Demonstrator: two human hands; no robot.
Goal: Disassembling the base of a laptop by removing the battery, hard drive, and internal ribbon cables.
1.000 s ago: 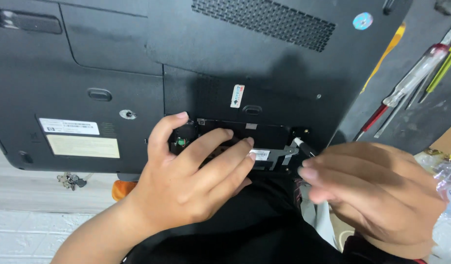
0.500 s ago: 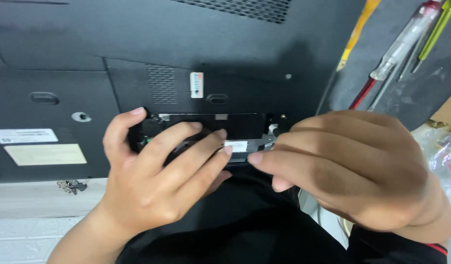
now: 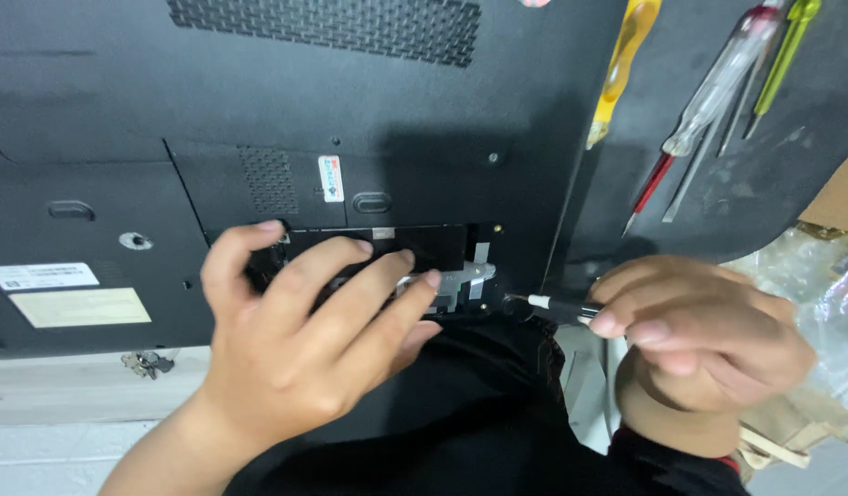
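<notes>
Bay cover off. Left hand [image 3: 300,354] fingers spread on drive [image 3: 387,253]; right hand [image 3: 709,344] pinches screwdriver [image 3: 557,308], tip at bay's 3 o'clock. Drive not yet out.

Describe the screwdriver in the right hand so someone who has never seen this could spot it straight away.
Start at the big black laptop underside and drop to its open bay at the lower edge. Just right of it, the right hand pinches a slim black screwdriver with a white collar. The loose yellow, red and green screwdrivers above lie unheld.
</notes>
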